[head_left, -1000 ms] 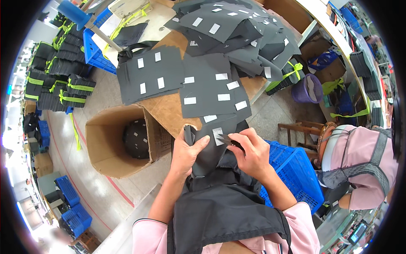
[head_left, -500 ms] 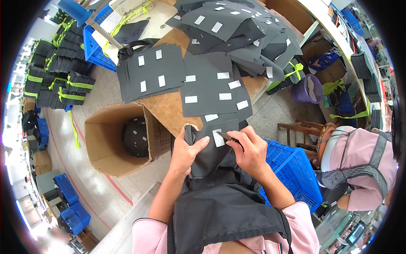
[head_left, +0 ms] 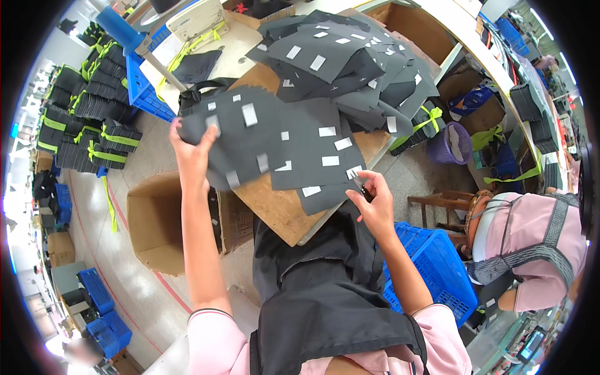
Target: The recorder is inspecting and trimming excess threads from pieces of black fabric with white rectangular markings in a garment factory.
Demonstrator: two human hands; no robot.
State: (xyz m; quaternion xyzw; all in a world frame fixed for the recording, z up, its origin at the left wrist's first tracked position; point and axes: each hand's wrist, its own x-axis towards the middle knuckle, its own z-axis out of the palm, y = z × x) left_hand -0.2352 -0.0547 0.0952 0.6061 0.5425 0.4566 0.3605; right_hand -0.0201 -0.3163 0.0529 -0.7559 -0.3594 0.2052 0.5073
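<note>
Blurry dark grey panel point(head_left: 234, 145)

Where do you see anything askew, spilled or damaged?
The heap of grey pieces at the back looks disordered: they lie at many angles, unlike the tied stacks on the left. The grey piece in the left hand is blurred, so I cannot judge it. No spill is visible.

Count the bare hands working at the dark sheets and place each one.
2: the left hand grips a dark sheet by its left edge; the right hand, beside the flat sheets at their lower right, holds a small tool. Neither is hidden.
</note>
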